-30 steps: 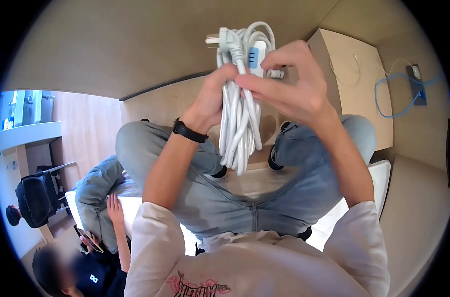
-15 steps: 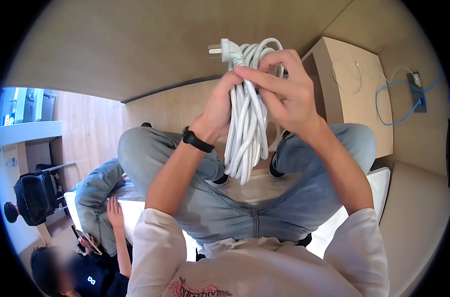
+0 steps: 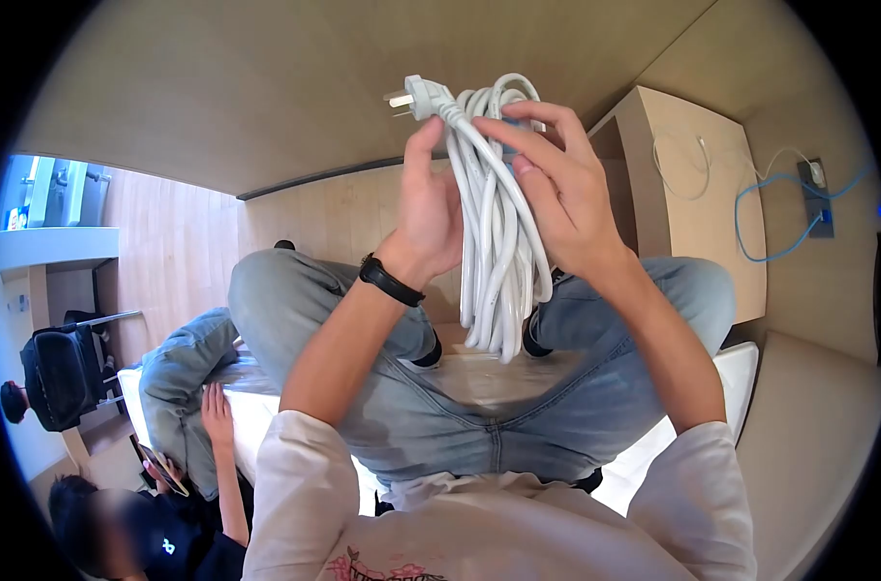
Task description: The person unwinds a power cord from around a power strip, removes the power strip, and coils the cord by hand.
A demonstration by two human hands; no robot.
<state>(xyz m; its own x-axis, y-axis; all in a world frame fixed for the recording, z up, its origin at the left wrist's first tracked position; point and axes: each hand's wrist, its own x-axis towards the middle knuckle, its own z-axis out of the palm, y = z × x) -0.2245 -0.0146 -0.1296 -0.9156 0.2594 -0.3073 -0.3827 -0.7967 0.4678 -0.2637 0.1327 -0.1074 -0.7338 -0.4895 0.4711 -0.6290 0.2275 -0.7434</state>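
Cable (image 3: 503, 247) between fingers (image 3: 549, 155), cabinet edge (image 3: 646, 184) rightward

White cable (image 3: 503, 242) gathered in long loops, held up lengthwise, plug (image 3: 426, 99) at top, bare prongs (image 3: 400, 100) pointing left

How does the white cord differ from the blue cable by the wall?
The white cord is thick; the blue cable is thin. The white cord is bundled in many loops, the blue cable in one loose curve. The white cord's plug is unplugged; the blue cable runs into the wall plate.
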